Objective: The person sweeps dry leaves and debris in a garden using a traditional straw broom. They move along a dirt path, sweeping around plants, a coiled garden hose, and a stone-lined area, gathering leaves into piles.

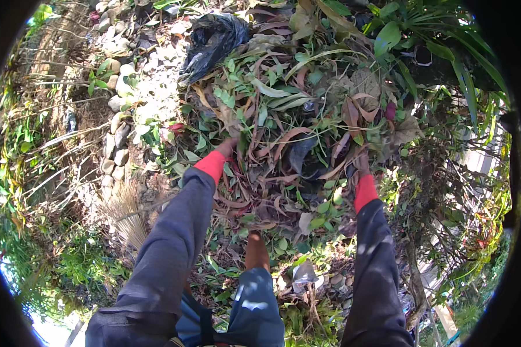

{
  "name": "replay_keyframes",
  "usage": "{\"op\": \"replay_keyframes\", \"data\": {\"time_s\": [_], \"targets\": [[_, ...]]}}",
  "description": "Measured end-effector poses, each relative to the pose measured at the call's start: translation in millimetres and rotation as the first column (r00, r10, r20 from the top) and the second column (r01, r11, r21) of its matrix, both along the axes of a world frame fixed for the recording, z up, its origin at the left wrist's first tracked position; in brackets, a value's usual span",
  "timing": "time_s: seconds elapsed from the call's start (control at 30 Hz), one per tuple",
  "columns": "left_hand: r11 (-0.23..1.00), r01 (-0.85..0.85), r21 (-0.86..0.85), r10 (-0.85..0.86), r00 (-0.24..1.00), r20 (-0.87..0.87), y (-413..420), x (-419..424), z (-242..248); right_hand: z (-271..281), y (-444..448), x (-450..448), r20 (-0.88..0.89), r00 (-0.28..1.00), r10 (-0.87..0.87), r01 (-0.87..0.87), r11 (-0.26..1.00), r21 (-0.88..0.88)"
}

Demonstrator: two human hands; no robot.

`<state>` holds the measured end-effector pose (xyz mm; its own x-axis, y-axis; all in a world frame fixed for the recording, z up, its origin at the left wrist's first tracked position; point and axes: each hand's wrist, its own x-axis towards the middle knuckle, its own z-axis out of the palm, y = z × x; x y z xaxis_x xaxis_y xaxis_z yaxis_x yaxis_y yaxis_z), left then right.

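Observation:
In front of me lies a large heap of cut leaves and vines [282, 126], part green and part dry brown. My left hand [229, 147] reaches into its left side, with the fingers mostly hidden among the leaves. On the opposite side, my right hand [361, 161] is sunk in the foliage and slightly blurred. Its fingers are also covered, so the grip of either hand does not show. Dark plastic [303, 154] peeks out of the heap between the hands. A crumpled black plastic bag [217, 41] lies at the heap's far left edge.
Rounded stones [115, 147] form a row on the left. A broom of thin bristles [128, 214] lies left of my left arm. Long-leaved green plants [417, 39] grow at the far right. A woody stem [414, 282] stands beside my right arm. My leg [256, 282] is below the heap.

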<state>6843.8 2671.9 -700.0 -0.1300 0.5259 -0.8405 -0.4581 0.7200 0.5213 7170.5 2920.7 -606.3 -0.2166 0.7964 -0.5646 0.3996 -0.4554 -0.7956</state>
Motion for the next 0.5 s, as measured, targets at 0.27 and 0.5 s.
{"op": "replay_keyframes", "data": {"time_s": [0.27, 0.5], "targets": [[0.997, 0.074, -0.005, -0.074, 0.996, -0.049, -12.9, 12.6, -9.1, 36.9, -58.1, -3.7, 0.016, 0.997, 0.071, -0.07, 0.996, -0.061], [0.965, 0.128, 0.23, -0.085, 0.978, -0.188, -5.5, 44.6, -53.7, 36.8, -78.9, -38.5, -0.026, 0.976, 0.215, -0.216, 0.975, -0.058]]}}
